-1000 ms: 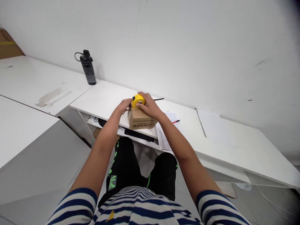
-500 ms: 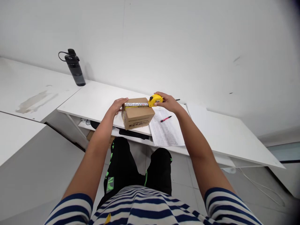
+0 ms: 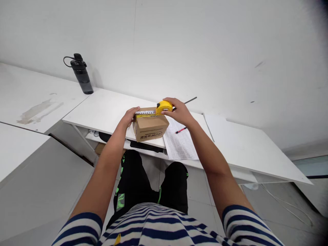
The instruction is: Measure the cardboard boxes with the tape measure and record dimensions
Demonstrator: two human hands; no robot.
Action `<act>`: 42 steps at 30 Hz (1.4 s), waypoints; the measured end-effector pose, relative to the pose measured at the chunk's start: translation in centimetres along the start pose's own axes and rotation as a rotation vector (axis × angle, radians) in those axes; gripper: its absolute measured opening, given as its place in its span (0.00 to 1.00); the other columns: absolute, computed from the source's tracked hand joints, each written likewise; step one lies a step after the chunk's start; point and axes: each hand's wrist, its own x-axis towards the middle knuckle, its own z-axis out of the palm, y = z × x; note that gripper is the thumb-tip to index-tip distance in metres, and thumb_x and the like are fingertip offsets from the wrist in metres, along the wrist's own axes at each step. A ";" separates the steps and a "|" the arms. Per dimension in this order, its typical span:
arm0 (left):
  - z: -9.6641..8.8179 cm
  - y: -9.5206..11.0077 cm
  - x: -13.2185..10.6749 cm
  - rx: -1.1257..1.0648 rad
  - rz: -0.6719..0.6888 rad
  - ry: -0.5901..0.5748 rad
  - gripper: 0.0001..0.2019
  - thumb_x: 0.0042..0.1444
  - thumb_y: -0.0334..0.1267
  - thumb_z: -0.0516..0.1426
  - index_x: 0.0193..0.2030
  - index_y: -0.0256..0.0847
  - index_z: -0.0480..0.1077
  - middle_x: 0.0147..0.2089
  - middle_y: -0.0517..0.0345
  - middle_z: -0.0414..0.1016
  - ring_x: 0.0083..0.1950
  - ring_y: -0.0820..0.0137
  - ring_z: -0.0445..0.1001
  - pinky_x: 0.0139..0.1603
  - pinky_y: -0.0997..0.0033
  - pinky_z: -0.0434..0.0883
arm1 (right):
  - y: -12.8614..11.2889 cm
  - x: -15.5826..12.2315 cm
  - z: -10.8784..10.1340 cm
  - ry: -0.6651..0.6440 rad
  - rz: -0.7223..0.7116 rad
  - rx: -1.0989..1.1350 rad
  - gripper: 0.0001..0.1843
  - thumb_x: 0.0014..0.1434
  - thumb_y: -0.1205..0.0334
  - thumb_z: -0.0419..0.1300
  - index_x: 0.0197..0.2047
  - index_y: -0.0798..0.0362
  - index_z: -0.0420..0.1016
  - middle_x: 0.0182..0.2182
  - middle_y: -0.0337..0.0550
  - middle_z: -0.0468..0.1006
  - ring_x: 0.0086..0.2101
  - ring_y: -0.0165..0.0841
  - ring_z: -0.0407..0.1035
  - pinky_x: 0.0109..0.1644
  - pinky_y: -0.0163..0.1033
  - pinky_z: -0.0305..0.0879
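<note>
A small brown cardboard box (image 3: 150, 128) stands near the front edge of a white desk (image 3: 110, 107). My right hand (image 3: 178, 111) grips a yellow tape measure (image 3: 164, 107) at the box's far right corner. Its blade (image 3: 146, 112) runs left along the box's top far edge. My left hand (image 3: 130, 116) pinches the blade's end against the box's left top corner.
A printed sheet (image 3: 180, 143) with a red pen (image 3: 180, 130) lies right of the box. A black water bottle (image 3: 81, 74) stands at the back left by the wall. A thin dark rod (image 3: 190, 100) lies behind my right hand. A keyboard tray (image 3: 146, 146) sits under the desk.
My right hand drew the tape measure rightward across the box top from the left corner, then came back a little left and up. The left hand kept the blade end at the left corner.
</note>
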 end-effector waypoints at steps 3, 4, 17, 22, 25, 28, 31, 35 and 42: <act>0.8 -0.2 -0.2 -0.067 0.017 0.013 0.22 0.51 0.59 0.66 0.39 0.41 0.73 0.36 0.56 0.78 0.39 0.65 0.73 0.41 0.69 0.67 | -2.5 0.5 2.4 0.010 -0.054 -0.121 0.32 0.56 0.48 0.69 0.63 0.45 0.76 0.59 0.48 0.79 0.55 0.48 0.74 0.60 0.57 0.72; 1.0 -0.3 -0.4 -0.087 0.027 0.027 0.21 0.53 0.58 0.64 0.38 0.41 0.73 0.35 0.57 0.77 0.38 0.65 0.73 0.40 0.69 0.67 | -3.1 0.7 3.3 0.006 -0.060 -0.140 0.32 0.57 0.49 0.69 0.64 0.46 0.76 0.59 0.49 0.79 0.55 0.48 0.74 0.59 0.56 0.72; 2.0 0.6 -1.1 -0.070 -0.009 0.126 0.14 0.63 0.50 0.59 0.35 0.41 0.70 0.31 0.59 0.73 0.34 0.67 0.69 0.38 0.68 0.66 | -3.5 2.9 7.7 0.178 0.104 -0.008 0.32 0.60 0.49 0.64 0.65 0.51 0.70 0.62 0.53 0.76 0.59 0.46 0.71 0.65 0.53 0.67; 2.4 0.3 -1.1 -0.089 0.022 0.168 0.14 0.62 0.49 0.59 0.34 0.41 0.69 0.31 0.60 0.72 0.32 0.68 0.68 0.36 0.69 0.65 | -3.5 4.7 8.3 0.126 0.285 -0.167 0.32 0.63 0.50 0.63 0.66 0.55 0.70 0.59 0.56 0.76 0.55 0.47 0.73 0.60 0.52 0.69; 2.3 0.4 -0.8 -0.056 0.031 0.193 0.13 0.61 0.48 0.60 0.32 0.41 0.69 0.29 0.60 0.71 0.31 0.69 0.67 0.34 0.69 0.64 | -4.4 4.8 8.4 0.088 0.278 -0.305 0.31 0.65 0.49 0.60 0.68 0.53 0.68 0.58 0.57 0.75 0.51 0.48 0.74 0.53 0.51 0.71; 2.4 0.4 -0.3 -0.011 0.041 0.238 0.13 0.59 0.46 0.62 0.29 0.41 0.68 0.27 0.61 0.69 0.29 0.70 0.65 0.32 0.69 0.62 | -5.6 3.3 8.2 0.068 0.238 -0.434 0.30 0.67 0.50 0.59 0.68 0.53 0.68 0.57 0.58 0.74 0.46 0.47 0.75 0.47 0.48 0.71; 2.7 0.2 0.3 -0.006 0.054 0.287 0.14 0.59 0.44 0.61 0.27 0.41 0.66 0.25 0.62 0.67 0.27 0.70 0.64 0.31 0.68 0.60 | -6.8 0.2 7.7 0.062 0.246 -0.538 0.28 0.70 0.49 0.55 0.67 0.54 0.68 0.55 0.58 0.73 0.43 0.44 0.74 0.42 0.44 0.70; 3.0 -0.1 0.6 -0.031 0.107 0.295 0.14 0.60 0.41 0.60 0.26 0.42 0.64 0.25 0.63 0.66 0.27 0.71 0.63 0.31 0.70 0.61 | -8.1 -4.8 7.0 0.114 0.259 -0.616 0.28 0.71 0.49 0.53 0.68 0.54 0.66 0.52 0.57 0.72 0.42 0.43 0.73 0.38 0.41 0.68; 3.0 -0.1 0.7 -0.040 0.081 0.278 0.14 0.62 0.43 0.60 0.27 0.42 0.64 0.25 0.63 0.65 0.27 0.72 0.62 0.30 0.70 0.61 | -8.7 -7.4 6.3 0.131 0.269 -0.654 0.29 0.70 0.48 0.55 0.68 0.53 0.68 0.50 0.55 0.74 0.41 0.41 0.73 0.36 0.40 0.66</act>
